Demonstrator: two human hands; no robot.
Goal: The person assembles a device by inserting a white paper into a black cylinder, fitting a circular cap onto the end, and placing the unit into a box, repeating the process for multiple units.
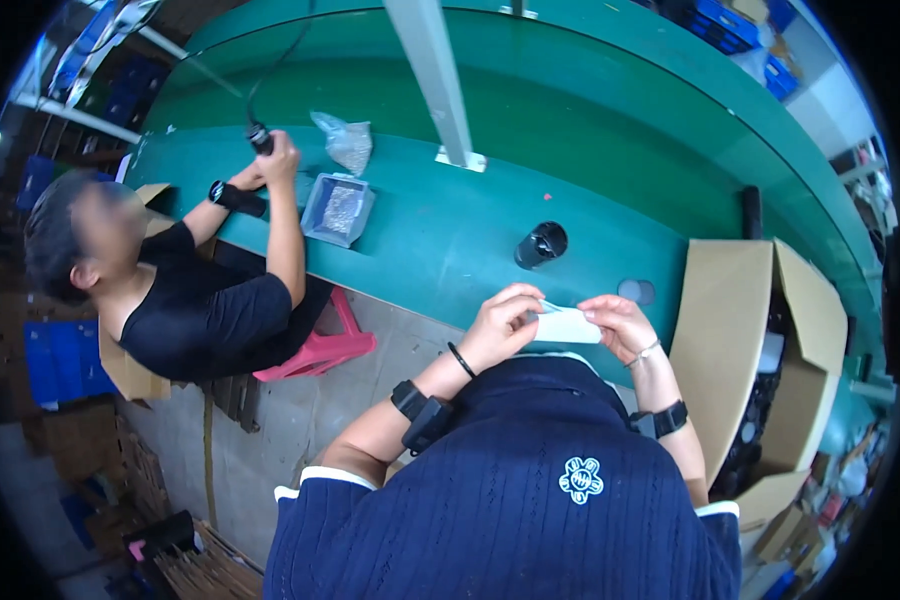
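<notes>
A small white rectangular sheet (569,327) with a bluish strip along its upper edge is held close to my chest, at the bench's front edge. The fingers of my left hand (507,322) pinch its left end. At its other end, my right hand (622,324) grips the upper right corner between thumb and fingers. Just beyond my hands, a black cylindrical cup (542,245) rests on the green bench (450,240). Right of the cup lies a pair of dark flat discs (636,291), near my right hand.
An open cardboard box (720,330) holding black parts stands at my right. On the left, a co-worker (190,290) holds a corded power screwdriver (260,139) and a black part. Near them are a grey bin (338,210) and a clear bag (345,143). A metal post (435,80) rises from the bench.
</notes>
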